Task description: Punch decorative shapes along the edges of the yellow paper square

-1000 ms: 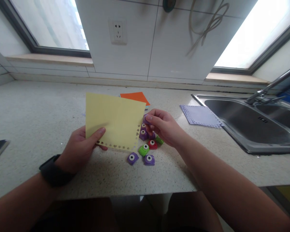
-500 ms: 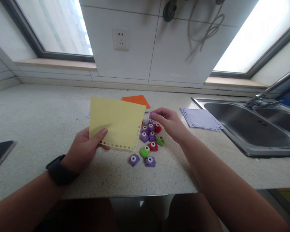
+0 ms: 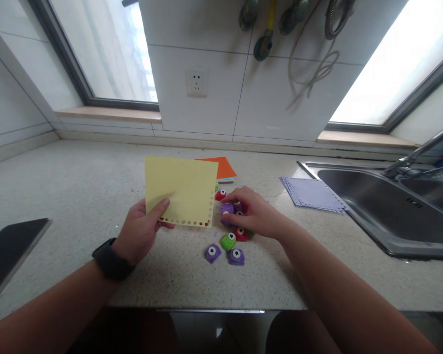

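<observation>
Yellow paper sheet [image 3: 180,189] held up over a speckled stone countertop [image 3: 77,196] beneath two windows [image 3: 107,49], sink [image 3: 391,211] at right.
Left hand [image 3: 142,233] pinches the sheet's lower edge, thumb in front; right hand [image 3: 256,216] lies half-curled on the heap of small punches [image 3: 229,241], fingertips on a purple punch [image 3: 227,209]; grip cannot be told.

No words, brand names or numbers can be read anywhere. The only signs are small dark shape marks on the white round buttons of the craft punches [image 3: 233,231] lying on the table [image 3: 77,196]. The purple punch [image 3: 237,255] at the cluster's 6 o'clock edge bears a star. The second purple punch [image 3: 212,252], at its 9 o'clock, and the green punch [image 3: 228,240], at its 11 o'clock, carry marks too small to tell.
</observation>
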`<state>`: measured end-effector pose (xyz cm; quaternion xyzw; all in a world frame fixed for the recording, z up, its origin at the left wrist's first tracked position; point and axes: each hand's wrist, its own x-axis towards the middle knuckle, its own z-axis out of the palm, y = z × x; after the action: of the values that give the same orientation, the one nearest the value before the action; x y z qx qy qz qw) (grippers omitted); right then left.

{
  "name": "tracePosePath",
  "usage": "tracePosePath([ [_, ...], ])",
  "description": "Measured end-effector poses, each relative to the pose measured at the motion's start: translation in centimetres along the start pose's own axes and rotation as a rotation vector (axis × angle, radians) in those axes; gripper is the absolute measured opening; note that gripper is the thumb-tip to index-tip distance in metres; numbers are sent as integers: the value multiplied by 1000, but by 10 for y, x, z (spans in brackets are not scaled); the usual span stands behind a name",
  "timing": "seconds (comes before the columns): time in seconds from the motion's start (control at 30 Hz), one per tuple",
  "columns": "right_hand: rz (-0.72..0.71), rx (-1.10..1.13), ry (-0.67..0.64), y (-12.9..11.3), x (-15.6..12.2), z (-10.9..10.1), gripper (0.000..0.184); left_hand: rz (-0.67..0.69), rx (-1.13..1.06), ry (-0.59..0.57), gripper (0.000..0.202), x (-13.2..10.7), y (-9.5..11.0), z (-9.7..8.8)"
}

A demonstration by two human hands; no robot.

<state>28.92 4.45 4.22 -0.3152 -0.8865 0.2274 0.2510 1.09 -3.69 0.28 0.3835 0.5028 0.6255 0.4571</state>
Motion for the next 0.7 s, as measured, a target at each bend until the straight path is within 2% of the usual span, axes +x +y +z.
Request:
tracePosePath([
  [0.17,-114,-19,-112,-9,0,3,21,46,-60,22,15,4,-5,-2],
  [0.33,-149,-87,-224,-15,3,8,21,57,-75,27,20,4,-6,-2],
  [0.7,-185,-254,-265,-13,6,16,26,58,-103,31,13,3,-5,1],
])
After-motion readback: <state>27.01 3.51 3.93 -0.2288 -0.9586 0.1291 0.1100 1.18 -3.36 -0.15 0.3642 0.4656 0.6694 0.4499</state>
